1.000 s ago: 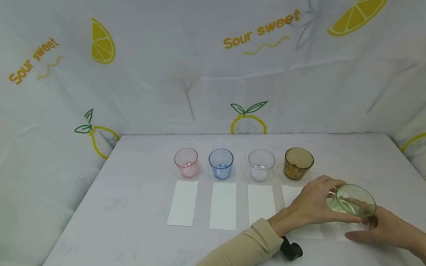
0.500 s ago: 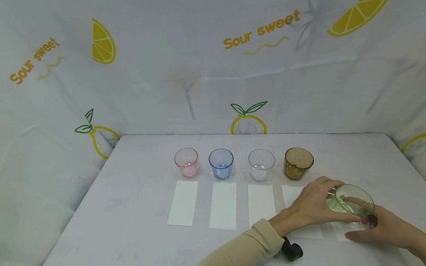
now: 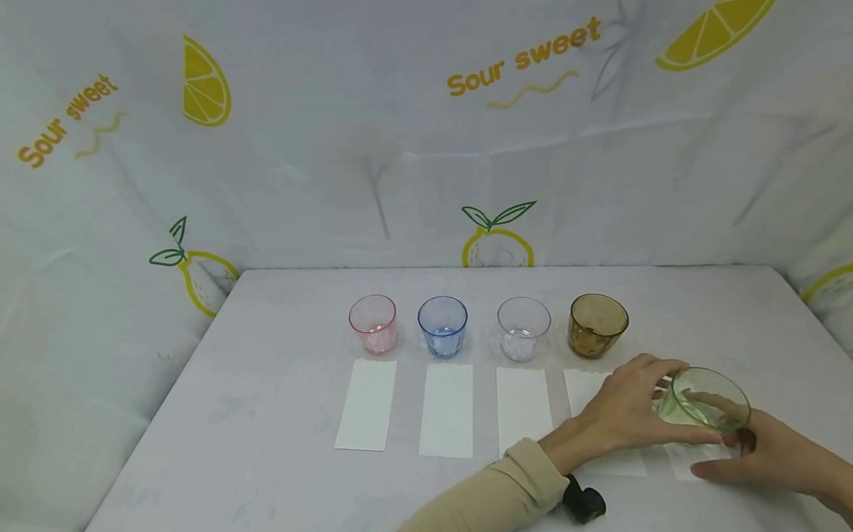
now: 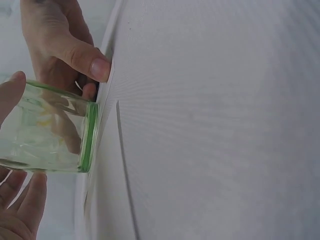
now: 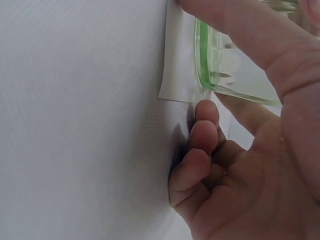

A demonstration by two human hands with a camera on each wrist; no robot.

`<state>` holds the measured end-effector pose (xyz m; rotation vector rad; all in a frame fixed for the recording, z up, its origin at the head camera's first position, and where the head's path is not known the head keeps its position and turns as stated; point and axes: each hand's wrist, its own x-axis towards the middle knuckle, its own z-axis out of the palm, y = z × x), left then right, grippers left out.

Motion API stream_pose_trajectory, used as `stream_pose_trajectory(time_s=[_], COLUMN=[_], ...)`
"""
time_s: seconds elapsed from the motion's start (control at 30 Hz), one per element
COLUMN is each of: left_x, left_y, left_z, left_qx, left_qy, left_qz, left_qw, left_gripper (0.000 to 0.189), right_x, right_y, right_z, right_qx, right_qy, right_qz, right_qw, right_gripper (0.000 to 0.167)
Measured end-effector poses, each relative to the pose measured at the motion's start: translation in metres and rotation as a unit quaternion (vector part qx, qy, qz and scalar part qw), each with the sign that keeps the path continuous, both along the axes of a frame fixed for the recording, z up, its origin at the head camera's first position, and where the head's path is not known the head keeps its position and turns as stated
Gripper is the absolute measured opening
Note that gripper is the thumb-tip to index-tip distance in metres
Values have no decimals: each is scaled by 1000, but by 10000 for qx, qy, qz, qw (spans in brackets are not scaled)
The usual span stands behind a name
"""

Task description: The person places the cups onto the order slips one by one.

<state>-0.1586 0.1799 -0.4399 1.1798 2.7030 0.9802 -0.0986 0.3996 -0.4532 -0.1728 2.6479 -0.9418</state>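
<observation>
My left hand (image 3: 622, 407) grips a light green glass (image 3: 693, 408) between thumb and fingers at the right of the table. The glass stands upright, its base at or just above the table; I cannot tell which. My right hand (image 3: 780, 457) is on the glass's right side. Its index finger stretches behind the glass, while the thumb rests low in front, at a white paper strip (image 5: 180, 65), apart from the glass. The other right fingers (image 5: 202, 135) are curled near the table in the right wrist view. Both hands partly cover the strips beneath.
A pink glass (image 3: 374, 326), a blue glass (image 3: 442, 330), a clear glass (image 3: 522, 332) and a brown glass (image 3: 597, 328) stand in a row. White strips (image 3: 365, 407) lie before them. A lemon-print cloth (image 3: 317, 124) hangs behind the table.
The green glass and both hands have shifted very slightly left over the last second. My grip looks the same, and the other glasses and strips stay in place.
</observation>
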Motion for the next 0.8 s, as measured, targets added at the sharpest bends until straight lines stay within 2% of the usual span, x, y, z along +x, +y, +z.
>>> stream_pose_trajectory(time_s=[0.23, 0.63, 0.8], left_x=[2, 2, 2], left_y=[0, 0, -1], left_z=[-1, 3, 3], left_qx=[98, -42, -146], left_qy=[-48, -272, -375], left_qz=[44, 87, 6], left_qw=[9999, 9996, 9992], left_gripper=[81, 77, 79], right_x=[1, -2, -1], right_y=[0, -1, -1], right_z=[0, -1, 0], right_qx=[-21, 88, 117], right_qy=[-27, -178, -236], right_qz=[-28, -2, -36], right_qw=[10000, 9998, 9996], right_gripper=[73, 92, 79])
